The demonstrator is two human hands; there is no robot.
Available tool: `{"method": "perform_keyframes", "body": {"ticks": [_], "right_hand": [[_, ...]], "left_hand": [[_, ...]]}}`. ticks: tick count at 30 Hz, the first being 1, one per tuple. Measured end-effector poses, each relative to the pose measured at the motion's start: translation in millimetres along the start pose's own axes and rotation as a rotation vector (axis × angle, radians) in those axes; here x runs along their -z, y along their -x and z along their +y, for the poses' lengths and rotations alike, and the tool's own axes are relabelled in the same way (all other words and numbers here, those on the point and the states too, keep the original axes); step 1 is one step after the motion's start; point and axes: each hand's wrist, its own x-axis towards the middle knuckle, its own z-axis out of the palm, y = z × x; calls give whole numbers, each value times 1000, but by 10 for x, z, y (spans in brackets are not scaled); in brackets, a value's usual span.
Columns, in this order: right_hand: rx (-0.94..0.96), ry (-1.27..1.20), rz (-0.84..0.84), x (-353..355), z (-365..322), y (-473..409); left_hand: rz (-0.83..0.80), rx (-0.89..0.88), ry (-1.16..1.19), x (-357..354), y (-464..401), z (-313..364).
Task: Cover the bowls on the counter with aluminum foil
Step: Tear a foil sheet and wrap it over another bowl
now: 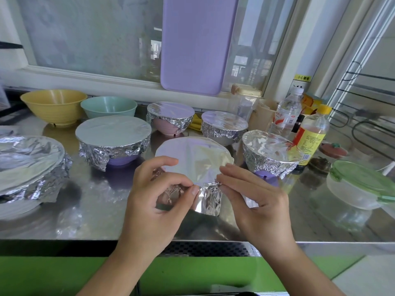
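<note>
- The bowl in hand stands at the front centre of the steel worktop; its mouth is spanned by a taut foil sheet, and the skirt is being crimped down along the near side.
- The left hand is curled against the near-left side, with the thumb and forefinger pinching a fold of foil just under the rim.
- The right hand is set against the near-right side, with the fingertips pressing the crumpled skirt inward.
- Five wrapped bowls are noted around it: a large one at far left, a purple one, a pink one, one behind and one to the right.
- A yellow bowl and a green bowl at the rear left are found uncovered; the task is judged incomplete.
- Risk: the thin foil may be torn at the rim if the pinched fold is pulled too hard.
- Risk: the light bowl may be tipped or slid by uneven pressing.
- Risk: the bottles standing just beside the right-hand bowl may be knocked by a wide elbow movement.
</note>
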Motion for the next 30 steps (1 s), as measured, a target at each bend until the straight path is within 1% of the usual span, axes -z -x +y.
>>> {"method": "perform_keyframes", "body": {"ticks": [6, 9, 15, 21, 27, 30], "right_hand": [[81, 1, -7, -48, -43, -60], [85, 28, -2, -66, -58, -67], [50, 15, -14, -69, -65, -84], [22, 5, -11, -67, -84, -91], [-124, -2, -20, 31, -18, -132], [-126, 9, -12, 10, -32, -112]], "left_hand": [[-31, 27, 5, 4, 6, 10], [-24, 35, -15, 3, -6, 11], [-2, 4, -53, -9, -12, -12], [14, 15, -59, 6, -10, 1], [8, 38, -73, 18, -1, 8], [24, 22, -80, 17, 4, 1]]}}
